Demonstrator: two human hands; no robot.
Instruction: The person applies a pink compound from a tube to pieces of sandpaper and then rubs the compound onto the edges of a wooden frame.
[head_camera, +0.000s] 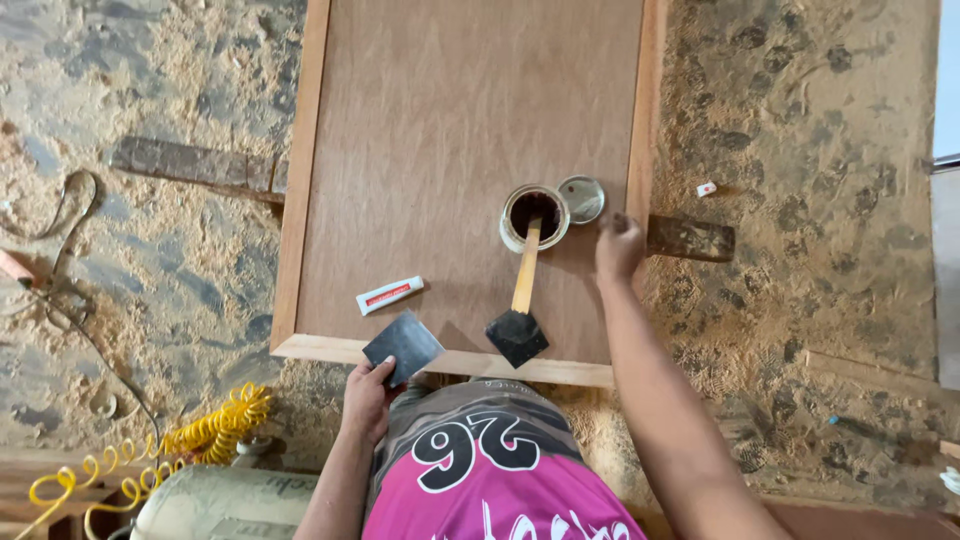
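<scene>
Left hand (368, 395) pinching a dark square sheet (402, 346) at the panel's (440, 120) near edge; right hand (619, 246) resting loosely curled, empty, beside the open can (534, 216) and lid (581, 198).

Head camera looks straight down, close above the wooden panel (470, 150).

Not much packaging here. There's a small white tube (389, 295) with a red label lying flat on the wooden panel (440, 120), near its front edge, left side. An open round can (534, 217) stands closer to the panel's right edge, its metal lid (581, 199) just beside it.
</scene>
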